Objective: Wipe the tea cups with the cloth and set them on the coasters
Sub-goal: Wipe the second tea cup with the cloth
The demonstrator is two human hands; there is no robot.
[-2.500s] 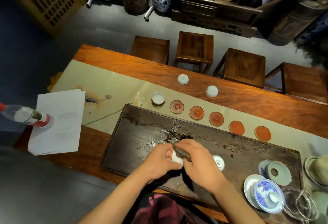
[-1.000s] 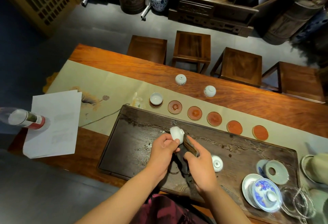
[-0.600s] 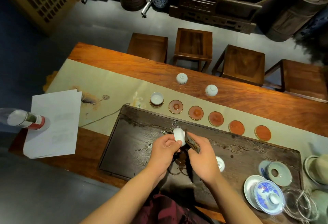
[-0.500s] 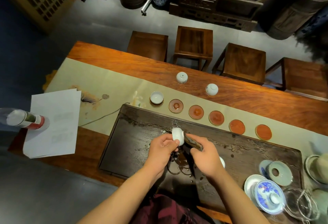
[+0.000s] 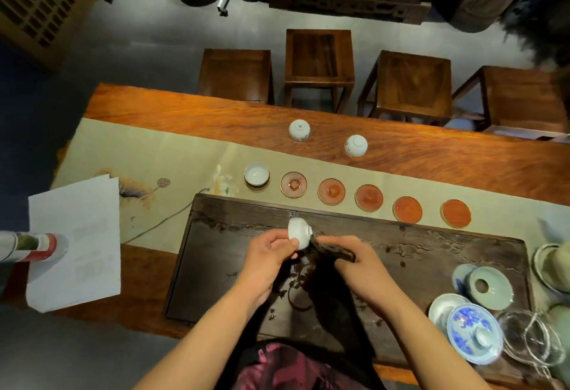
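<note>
My left hand [image 5: 267,250] holds a small white tea cup [image 5: 298,231] tipped on its side above the dark tea tray [image 5: 416,244]. My right hand [image 5: 354,258] grips a dark cloth [image 5: 331,249] that touches the cup's right side. One white cup [image 5: 257,174] stands upright on the leftmost coaster. Several bare reddish coasters [image 5: 368,197] line the runner to its right. Two more cups lie upside down on the wood beyond, one cup [image 5: 299,130] to the left, the other cup [image 5: 356,145] to the right. A cup seen earlier by my right hand is hidden now.
A blue-and-white lidded bowl [image 5: 473,335], a pale green lid [image 5: 490,287] and a glass pitcher [image 5: 530,343] crowd the tray's right end. White paper sheets [image 5: 74,241] and a bottle [image 5: 27,246] lie at the left. Wooden stools [image 5: 319,56] stand behind the table.
My left hand lifted the cup away from my body and tilted it. My right hand drew the cloth out to the cup's right side. The camera tilted, so the scene shifted slightly.
</note>
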